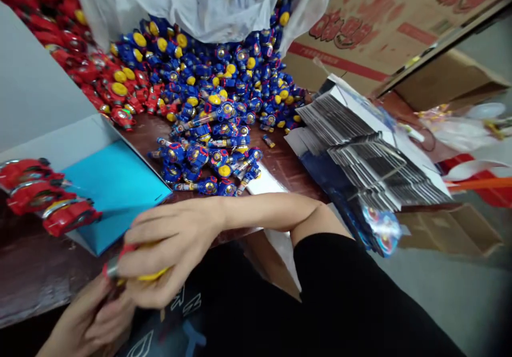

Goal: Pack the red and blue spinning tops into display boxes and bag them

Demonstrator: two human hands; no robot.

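Note:
My right hand (172,245) is closed over a red and yellow plastic toy (154,275), its fingers wrapped round the body and covering most of it. A silvery band shows at the toy's left end. Just below, my left hand (96,314) has its fingers curled at that same end; the exact spot it grips is hidden. Close by on the left, several red toys (52,197) lie in a row beside a bright blue card box or sheet (120,186). Blue toys with clear tubes (208,154) are heaped on the dark red table (276,160) beyond my right forearm.
A large pile of blue toys (200,74) spreads under a white plastic bag (200,5). Red toys (116,80) adjoin it on the left. Banded folded printed cards (368,144) stand at right, before a big cardboard carton (344,32). An opened carton (452,229) sits lower right.

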